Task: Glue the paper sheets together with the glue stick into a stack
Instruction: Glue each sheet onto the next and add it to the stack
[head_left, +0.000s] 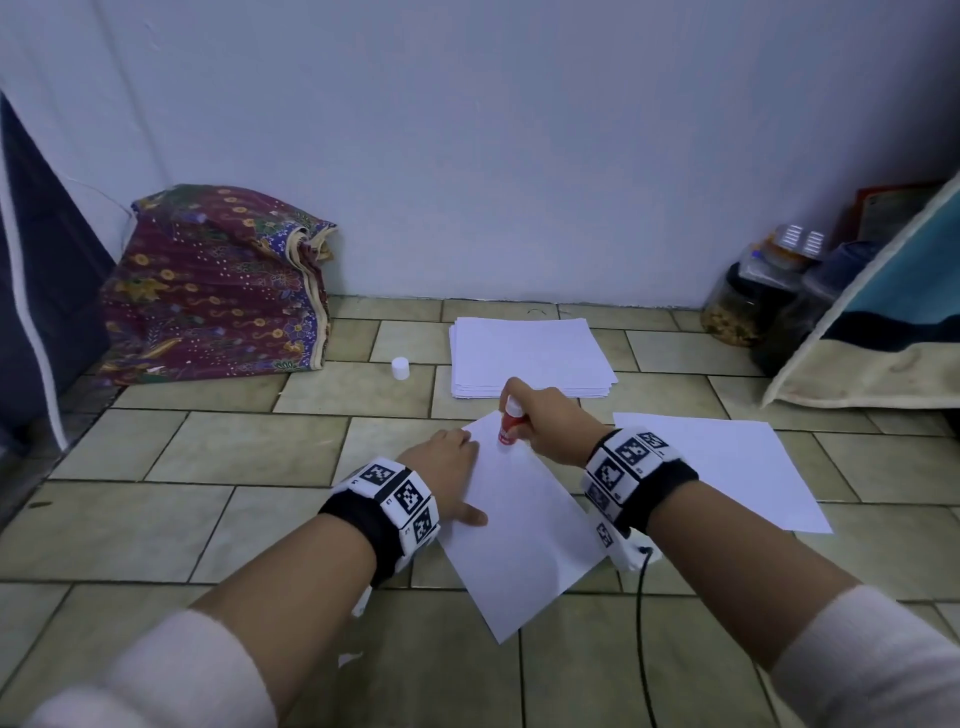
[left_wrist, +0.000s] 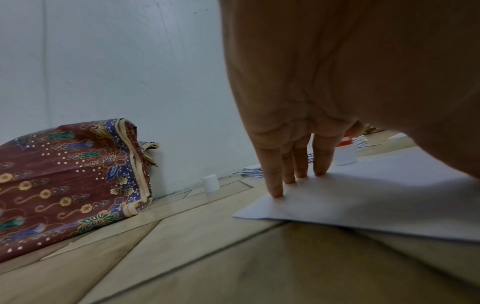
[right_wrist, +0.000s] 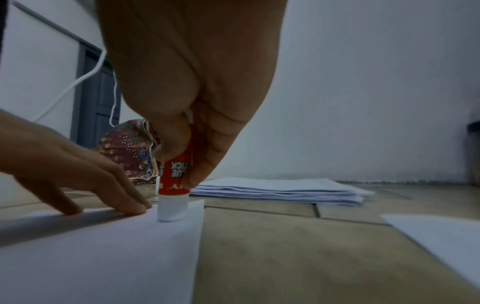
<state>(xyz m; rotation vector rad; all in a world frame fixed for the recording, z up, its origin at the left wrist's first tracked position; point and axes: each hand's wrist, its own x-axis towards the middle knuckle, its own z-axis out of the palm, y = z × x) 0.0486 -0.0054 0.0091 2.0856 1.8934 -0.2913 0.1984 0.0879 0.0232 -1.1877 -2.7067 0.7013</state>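
Note:
A white paper sheet (head_left: 524, 525) lies slanted on the tiled floor in front of me. My left hand (head_left: 447, 457) rests flat on its left edge, straight fingertips (left_wrist: 276, 192) pressing the paper (left_wrist: 363, 195). My right hand (head_left: 540, 421) grips a red glue stick (head_left: 511, 423) upright, its white tip down on the sheet's far corner (right_wrist: 172, 211). Behind it lies a stack of white sheets (head_left: 530, 356). Another single sheet (head_left: 727, 467) lies to the right. The white glue cap (head_left: 400, 368) stands on the floor to the left of the stack.
A folded patterned cloth (head_left: 218, 286) sits against the wall at the left. Jars and bottles (head_left: 769, 296) and a padded mat (head_left: 883, 338) crowd the right corner. A black cable (head_left: 641, 623) runs from my right wrist band across the floor tiles.

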